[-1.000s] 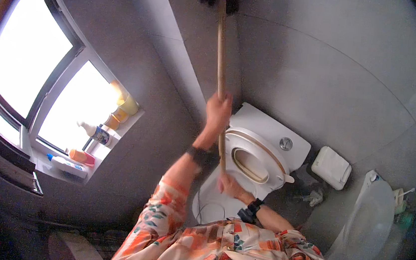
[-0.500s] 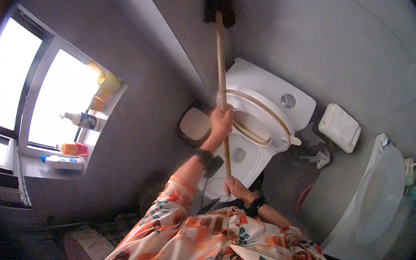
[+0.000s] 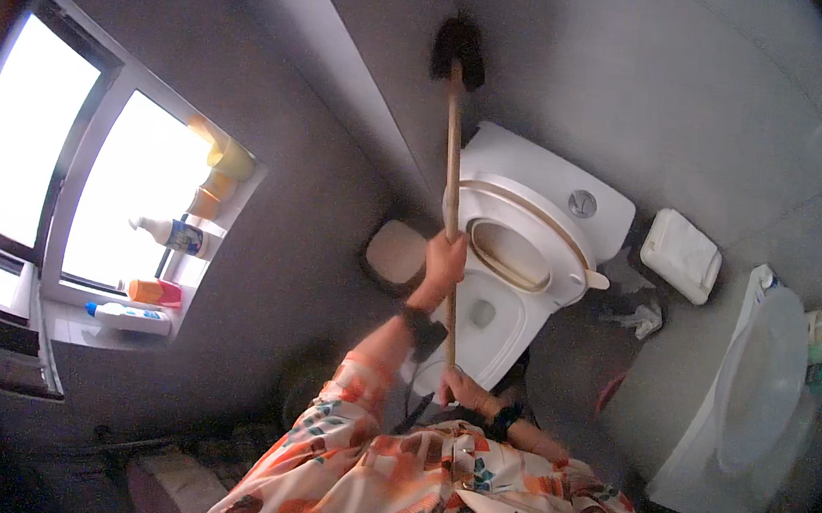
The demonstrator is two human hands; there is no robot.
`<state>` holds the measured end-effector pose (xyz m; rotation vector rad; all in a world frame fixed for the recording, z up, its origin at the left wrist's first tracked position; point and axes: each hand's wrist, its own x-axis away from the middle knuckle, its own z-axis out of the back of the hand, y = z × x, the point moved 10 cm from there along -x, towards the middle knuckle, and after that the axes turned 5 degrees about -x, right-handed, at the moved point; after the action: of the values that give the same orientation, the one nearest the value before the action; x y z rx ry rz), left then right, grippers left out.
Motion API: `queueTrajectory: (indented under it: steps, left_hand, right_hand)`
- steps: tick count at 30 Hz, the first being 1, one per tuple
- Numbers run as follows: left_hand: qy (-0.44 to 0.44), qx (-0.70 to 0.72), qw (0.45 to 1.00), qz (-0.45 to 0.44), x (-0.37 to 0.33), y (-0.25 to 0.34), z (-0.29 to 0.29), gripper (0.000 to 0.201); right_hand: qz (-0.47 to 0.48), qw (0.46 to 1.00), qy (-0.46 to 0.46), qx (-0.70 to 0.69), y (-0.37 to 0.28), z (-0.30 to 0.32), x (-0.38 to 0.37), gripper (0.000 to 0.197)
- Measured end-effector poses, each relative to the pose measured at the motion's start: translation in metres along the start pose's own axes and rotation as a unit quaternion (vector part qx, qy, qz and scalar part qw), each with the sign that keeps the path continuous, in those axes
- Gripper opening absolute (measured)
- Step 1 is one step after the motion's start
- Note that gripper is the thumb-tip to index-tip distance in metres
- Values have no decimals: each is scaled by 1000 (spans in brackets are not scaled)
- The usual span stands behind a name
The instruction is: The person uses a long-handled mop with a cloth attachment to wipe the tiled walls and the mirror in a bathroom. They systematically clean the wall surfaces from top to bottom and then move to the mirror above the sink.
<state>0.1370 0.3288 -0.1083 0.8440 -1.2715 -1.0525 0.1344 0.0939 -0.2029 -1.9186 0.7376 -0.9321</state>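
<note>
A brush (image 3: 455, 147) with a long wooden handle and a dark, bushy head rises away from me, its head against or close to the grey wall near the corner. Partway up the handle my left hand (image 3: 445, 265) is wrapped round it. My right hand (image 3: 465, 390) grips the handle's lower end, close to my body. Beneath the handle stands a white toilet (image 3: 514, 316) with its lid and seat raised against the cistern (image 3: 547, 176). Whether the bristles touch the wall, I cannot tell.
A lidded bin (image 3: 397, 252) sits left of the toilet. The window sill (image 3: 77, 328) at the left bears bottles and cups. On the right are a white paper holder (image 3: 680, 255), a crumpled paper or cloth (image 3: 644, 321) and a washbasin (image 3: 759, 389).
The brush head has come down along the wall and slightly right, with both hands still on the handle. The whole view has shifted a little, too.
</note>
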Motion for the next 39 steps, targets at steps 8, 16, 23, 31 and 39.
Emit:
queueTrajectory:
  steps: [8, 16, 23, 31, 39]
  left_hand:
    - [44, 38, 993, -106, 21, 46, 35, 12]
    - [48, 73, 993, -78, 53, 115, 69, 10]
    - [88, 66, 988, -106, 68, 100, 88, 11]
    - [119, -24, 984, -131, 65, 100, 137, 14]
    - [99, -31, 988, -113, 90, 113, 130, 16]
  right_hand:
    - [15, 1000, 16, 2, -20, 1, -5, 44]
    - [40, 997, 0, 67, -65, -12, -29, 47]
    - [-11, 979, -81, 189, -45, -22, -32, 37]
    - [202, 961, 154, 111, -256, 53, -54, 38]
    - [246, 954, 166, -31, -402, -15, -126, 42]
